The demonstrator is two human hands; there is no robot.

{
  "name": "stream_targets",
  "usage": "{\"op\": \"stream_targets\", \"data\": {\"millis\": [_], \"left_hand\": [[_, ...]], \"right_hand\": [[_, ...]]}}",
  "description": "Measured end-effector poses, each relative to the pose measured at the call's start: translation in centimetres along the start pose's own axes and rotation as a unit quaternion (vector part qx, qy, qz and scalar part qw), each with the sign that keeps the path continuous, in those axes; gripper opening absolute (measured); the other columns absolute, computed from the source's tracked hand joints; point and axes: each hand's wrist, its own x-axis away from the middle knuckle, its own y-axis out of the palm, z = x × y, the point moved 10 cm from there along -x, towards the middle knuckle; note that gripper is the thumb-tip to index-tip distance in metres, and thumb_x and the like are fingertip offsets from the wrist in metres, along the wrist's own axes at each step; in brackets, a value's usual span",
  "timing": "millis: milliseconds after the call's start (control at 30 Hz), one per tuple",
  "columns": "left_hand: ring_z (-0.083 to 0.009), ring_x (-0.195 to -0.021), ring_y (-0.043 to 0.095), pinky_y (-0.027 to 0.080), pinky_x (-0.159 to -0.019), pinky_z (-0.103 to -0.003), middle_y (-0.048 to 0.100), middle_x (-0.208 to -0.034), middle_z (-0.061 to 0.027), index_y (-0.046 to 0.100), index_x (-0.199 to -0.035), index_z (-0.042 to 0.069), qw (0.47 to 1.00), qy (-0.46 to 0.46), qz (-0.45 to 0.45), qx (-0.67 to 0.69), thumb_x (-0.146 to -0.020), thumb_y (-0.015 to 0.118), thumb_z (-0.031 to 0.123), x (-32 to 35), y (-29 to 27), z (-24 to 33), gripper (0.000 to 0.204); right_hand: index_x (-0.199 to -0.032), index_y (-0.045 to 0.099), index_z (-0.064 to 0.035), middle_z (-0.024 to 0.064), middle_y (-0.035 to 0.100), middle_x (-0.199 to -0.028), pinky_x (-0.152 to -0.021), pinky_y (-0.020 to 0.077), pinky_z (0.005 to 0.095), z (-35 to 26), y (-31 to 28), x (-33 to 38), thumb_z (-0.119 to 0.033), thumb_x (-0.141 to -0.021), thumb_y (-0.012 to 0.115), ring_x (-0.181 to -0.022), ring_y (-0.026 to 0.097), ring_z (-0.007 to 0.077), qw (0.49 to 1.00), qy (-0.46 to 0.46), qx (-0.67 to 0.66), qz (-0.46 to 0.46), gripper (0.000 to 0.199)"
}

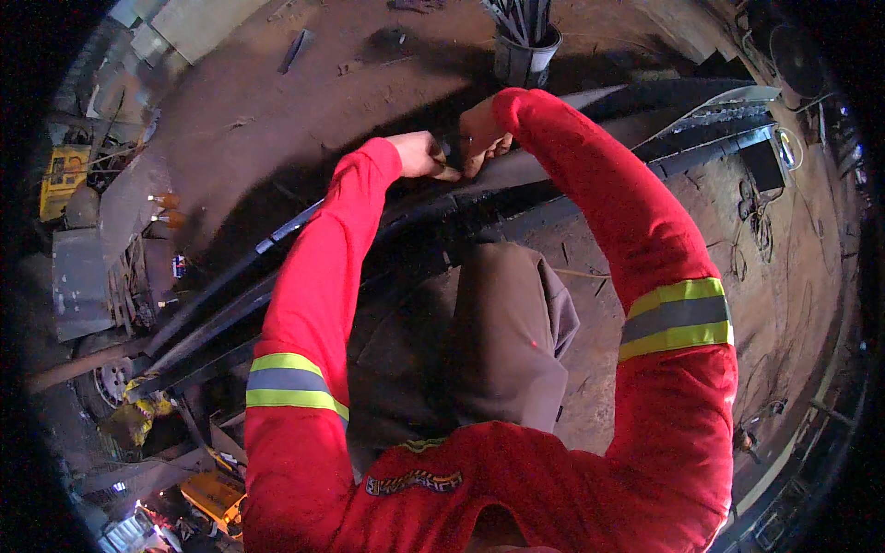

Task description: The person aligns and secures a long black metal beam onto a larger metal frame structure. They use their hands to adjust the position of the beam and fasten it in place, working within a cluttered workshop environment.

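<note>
A long, dark metal sheet [525, 168] runs from the lower left to the upper right in front of me, among other long metal pieces. My left hand [419, 155] is at its far edge near the middle, with fingers pinched together. Close to it on the right, my right hand [483, 135] is closed, its fingers curled down toward the same edge. The fingertips nearly meet. Whatever lies between them is too dark and small to make out. Below the sheet my bent knee [507, 304] shows in brown trousers.
Beyond my hands stands a bucket [525, 64] of metal strips. A loose strip [295, 51] lies on the brown floor. At left are a yellow machine [64, 180] and a wheel [112, 382]; an orange case [214, 498] sits lower left. Cables [758, 221] lie at right.
</note>
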Motion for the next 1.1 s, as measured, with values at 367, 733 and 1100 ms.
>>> {"op": "stream_targets", "data": {"millis": [367,733,1100], "left_hand": [[-0.0336,-0.071,0.062,0.047,-0.065,-0.039,0.065,-0.079,-0.0183,0.068,-0.085,0.004,0.992,0.061,0.111,-0.002,-0.075,0.068,0.030,1.6,-0.5,3.2,0.028],[-0.0342,-0.086,0.064,0.051,-0.078,-0.043,0.065,-0.089,-0.0205,0.069,-0.088,0.005,0.969,0.001,0.233,-0.080,-0.067,0.075,0.030,1.6,-0.1,4.2,0.032],[-0.0355,-0.086,0.063,0.051,-0.077,-0.043,0.065,-0.088,-0.0180,0.068,-0.090,0.009,0.964,-0.061,0.255,-0.041,-0.067,0.076,0.030,2.9,0.1,5.1,0.032]], "right_hand": [[-0.090,0.068,-0.0024,0.0120,0.062,-0.071,-0.064,0.0477,0.0392,-3.7,0.0,3.0,-0.040,-0.071,0.075,-0.073,0.061,0.0251,0.972,-0.122,0.195,0.052,0.043],[-0.095,0.065,-0.0037,0.0172,0.066,-0.093,-0.078,0.0514,0.0429,-5.8,0.4,5.0,-0.022,-0.070,0.071,-0.091,0.063,0.0346,0.904,-0.196,0.275,0.260,0.031],[-0.078,0.065,-0.0053,0.0147,0.065,-0.082,-0.072,0.0519,0.0419,-3.7,1.8,5.5,-0.020,-0.069,0.068,-0.082,0.064,0.0342,0.837,-0.135,0.298,0.438,0.018]]}}
